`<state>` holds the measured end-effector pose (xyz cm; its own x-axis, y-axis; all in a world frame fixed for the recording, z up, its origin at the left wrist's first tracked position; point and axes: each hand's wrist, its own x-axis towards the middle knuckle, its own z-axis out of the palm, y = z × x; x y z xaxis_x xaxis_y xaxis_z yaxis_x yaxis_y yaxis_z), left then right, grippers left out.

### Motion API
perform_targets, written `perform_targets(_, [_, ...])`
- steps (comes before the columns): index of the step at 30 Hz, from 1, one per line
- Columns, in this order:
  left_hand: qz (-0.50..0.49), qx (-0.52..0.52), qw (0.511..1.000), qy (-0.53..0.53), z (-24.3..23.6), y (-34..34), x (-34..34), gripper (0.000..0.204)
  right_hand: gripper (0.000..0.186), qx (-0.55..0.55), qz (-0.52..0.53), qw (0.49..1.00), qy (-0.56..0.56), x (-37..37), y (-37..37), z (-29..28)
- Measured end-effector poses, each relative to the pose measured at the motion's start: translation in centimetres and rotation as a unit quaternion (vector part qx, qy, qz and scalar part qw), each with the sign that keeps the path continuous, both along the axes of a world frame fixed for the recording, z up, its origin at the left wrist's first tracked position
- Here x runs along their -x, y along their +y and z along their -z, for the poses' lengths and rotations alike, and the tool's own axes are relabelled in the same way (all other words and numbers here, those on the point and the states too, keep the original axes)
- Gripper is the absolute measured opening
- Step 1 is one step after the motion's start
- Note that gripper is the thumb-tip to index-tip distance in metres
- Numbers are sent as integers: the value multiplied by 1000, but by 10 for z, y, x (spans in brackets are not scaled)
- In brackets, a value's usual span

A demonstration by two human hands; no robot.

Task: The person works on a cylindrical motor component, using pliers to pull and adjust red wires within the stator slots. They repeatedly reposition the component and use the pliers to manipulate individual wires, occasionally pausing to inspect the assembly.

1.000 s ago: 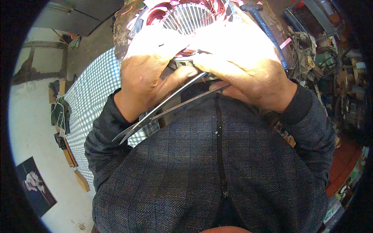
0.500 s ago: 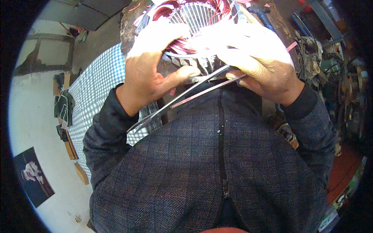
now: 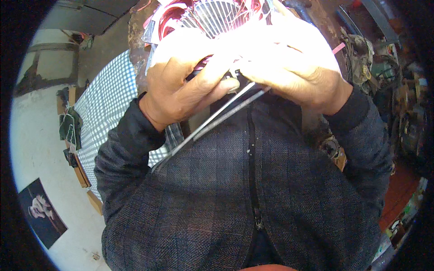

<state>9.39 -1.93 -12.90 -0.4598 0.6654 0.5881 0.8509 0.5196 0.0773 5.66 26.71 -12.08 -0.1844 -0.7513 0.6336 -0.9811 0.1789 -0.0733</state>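
Observation:
A motor stator [image 3: 212,18] with red wire windings and a slotted core sits at the top, partly washed out by glare. My left hand [image 3: 183,81] curls its fingers over the stator's near edge, its thumb bent beside the rim. My right hand [image 3: 300,70] is closed around the ends of a long, thin metal scissor-like tool [image 3: 208,119], which slants down-left across the front of my jacket. Both hands nearly meet at the winding, and their fingertips are partly hidden or overexposed.
A dark hammer-like tool [image 3: 304,13] lies right of the stator. A checked cloth [image 3: 101,104] covers a surface on the left, beside a wall with a poster [image 3: 41,212]. Metal parts and cables [image 3: 384,67] clutter the right.
Compared with half a second ago, my left fingers have curled further over the near rim, hiding more of it. The tool's two long arms now lie closer together, and my right hand sits slightly further left.

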Motion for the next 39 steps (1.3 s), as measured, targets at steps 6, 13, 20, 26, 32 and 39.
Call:
perform_targets(6, [-3, 0, 1000, 19, -11, 6, 3, 47, 30, -27, 4, 999, 19, 3, 9, -3])
perform_targets(13, [-83, -55, 991, -92, -26, 14, -8, 57, 48, -82, 148, 985, -21, -27, 52, -16])
perform_targets(20, [-108, -106, 984, -92, -40, 25, -2, 32, 50, -93, 108, 989, -44, -38, 32, -21])
perform_targets(26, [-92, -75, 983, -143, -52, 19, 5, 20, 56, -69, 101, 992, -28, -28, 26, -27])
perform_targets(32, [-90, -73, 918, -379, -68, 18, 15, 16, 79, -30, 120, 987, -106, -31, 45, -11])
perform_targets(39, [-76, -53, 909, -407, -86, 19, 5, 14, 58, 158, 177, 922, -306, -54, 54, 19])
